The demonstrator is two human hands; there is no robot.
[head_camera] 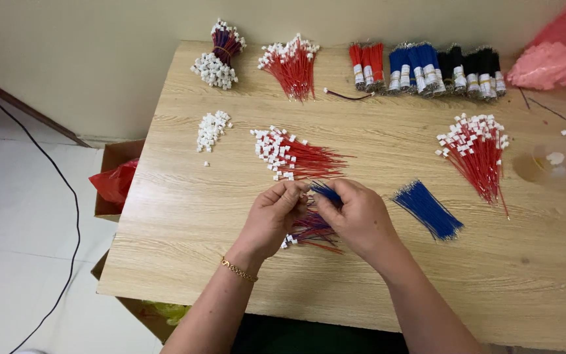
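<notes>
My left hand (272,217) and my right hand (356,216) meet over the middle of a light wooden table (198,210). The left fingers pinch a small white connector on a red wire. The right fingers hold a blue wire (325,192) against it. Under my hands lies a small heap of joined red and blue wires with white connectors (309,235). A pile of red wires with white connectors (293,156) is just beyond my hands. Loose blue wires (428,210) lie to the right.
Loose white connectors (211,130) lie at the left. Bundles of red, blue and black wires (427,69) line the far edge, with more red wire piles (478,151) at the right. Pink plastic bags (548,62) sit in the far right corner. A cardboard box (114,180) stands on the floor.
</notes>
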